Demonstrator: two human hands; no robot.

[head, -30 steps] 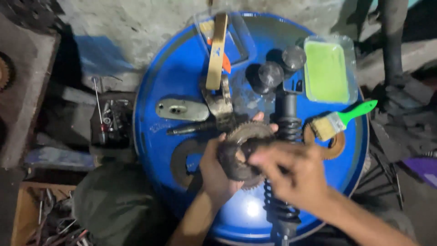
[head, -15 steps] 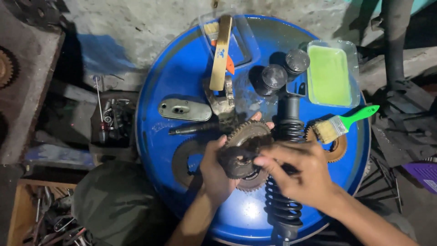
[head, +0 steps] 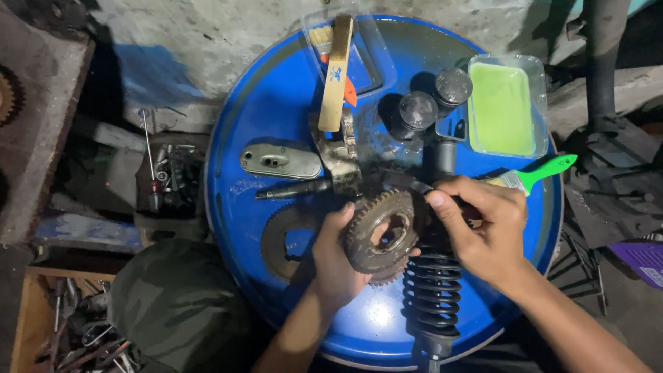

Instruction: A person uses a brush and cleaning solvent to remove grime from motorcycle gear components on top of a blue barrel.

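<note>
Nearest the camera: a black coil-spring shock absorber (head: 431, 290) lies on the blue drum top (head: 276, 117), long axis running near-to-far, its lower eye toward the viewer and its upper end passing under the right hand.

Left hand (head: 336, 259): fingers closed around a rusty toothed gear (head: 382, 233), thumb on the front face, the other fingers hidden behind it. The gear is held tilted up off the drum, face turned toward the camera, hub bore open at centre. Teeth are worn, brown and greasy all round the rim. A second toothed edge shows just below it; probably part of the same cluster, though the view does not settle that.

Right hand (head: 483, 231): just to the right of the gear, fingers pinched shut on a slim dark tool (head: 407, 182), likely a blade or scraper, whose tip points left along the gear's upper rim. The tool's long axis lies roughly left-right, across the shock's axis. This hand is the nearer one to the rim; tool tip and teeth look touching or nearly so.

Left of the gear, flat on the drum: a dark sprocket ring (head: 282, 242). Farther: a grey oval cover plate (head: 280, 161), a green-handled paintbrush (head: 535, 176), two black cylindrical caps (head: 435, 100), a clear tray of green liquid (head: 502, 107), and a wooden-handled brush (head: 336, 72) at the far edge.
</note>
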